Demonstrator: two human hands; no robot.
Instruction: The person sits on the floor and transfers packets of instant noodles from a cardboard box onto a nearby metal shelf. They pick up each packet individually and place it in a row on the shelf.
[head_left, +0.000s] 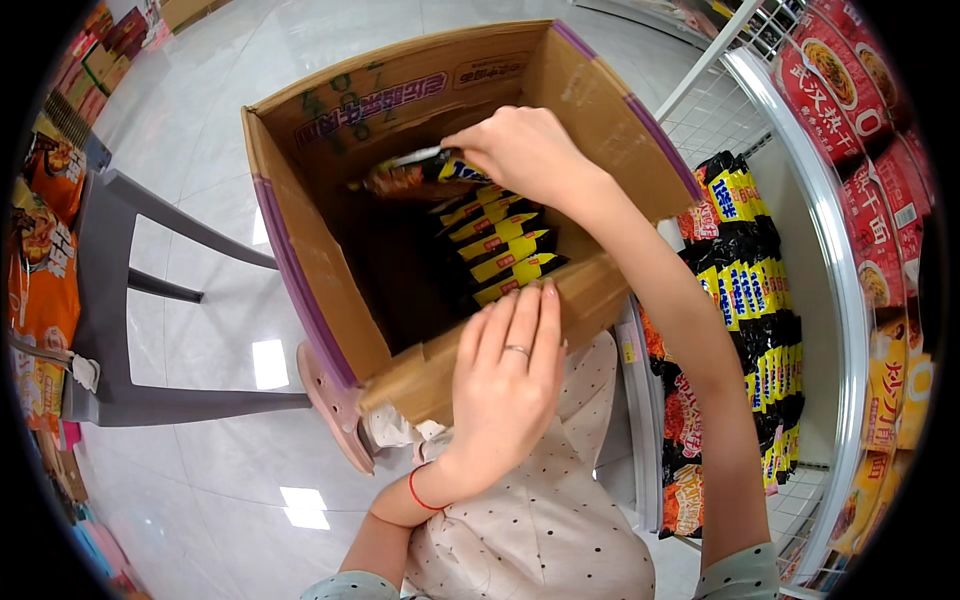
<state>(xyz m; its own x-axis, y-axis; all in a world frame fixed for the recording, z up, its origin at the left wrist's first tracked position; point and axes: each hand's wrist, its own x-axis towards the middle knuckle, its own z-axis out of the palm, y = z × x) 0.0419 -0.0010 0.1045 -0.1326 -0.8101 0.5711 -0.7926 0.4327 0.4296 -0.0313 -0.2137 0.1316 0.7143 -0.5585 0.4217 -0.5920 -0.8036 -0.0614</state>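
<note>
A deep cardboard box (300, 247) with purple edges stands with its top uncovered before me. My right hand (517, 154) reaches over it and pinches the edge of a black and yellow food packet (405, 176), which is tilted inside the box. Several like packets (502, 244) stand in a row within, below that hand. My left hand (510, 360), with a ring on one finger, lies on the box's near flap (427, 379), its fingertips over the edge. The bottom of the box is in dark shadow.
At the right, a wire-backed shelf (825, 337) holds rows of black and yellow packets (742, 285) and red noodle packs (825, 82). A grey plastic stool (112, 315) lies left of the box, beside orange packs (45, 285). A pink shoe (334, 409) is near the box.
</note>
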